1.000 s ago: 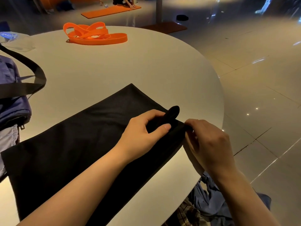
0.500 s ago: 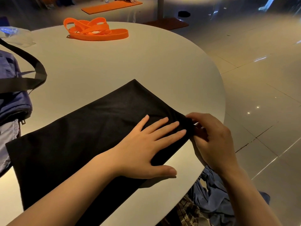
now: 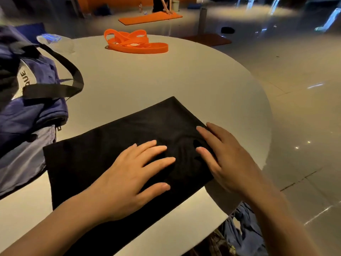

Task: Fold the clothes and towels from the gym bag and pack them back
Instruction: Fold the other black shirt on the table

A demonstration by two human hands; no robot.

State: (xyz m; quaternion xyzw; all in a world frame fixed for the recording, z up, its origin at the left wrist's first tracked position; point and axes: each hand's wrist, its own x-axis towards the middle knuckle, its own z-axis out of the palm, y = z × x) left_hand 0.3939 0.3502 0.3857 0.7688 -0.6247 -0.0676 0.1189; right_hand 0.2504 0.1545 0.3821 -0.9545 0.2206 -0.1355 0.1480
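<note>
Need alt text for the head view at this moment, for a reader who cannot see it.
Both hands press flat on a folded black garment on a round white table, the left hand beside the right hand. A blue gym bag sits at the left, orange straps at the far side.

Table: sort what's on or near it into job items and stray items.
Job: black cloth, pressed flat by left hand and right hand; gym bag; clothes heaped below the table edge.

Stray: orange band; plastic bag; orange mat on the floor.
</note>
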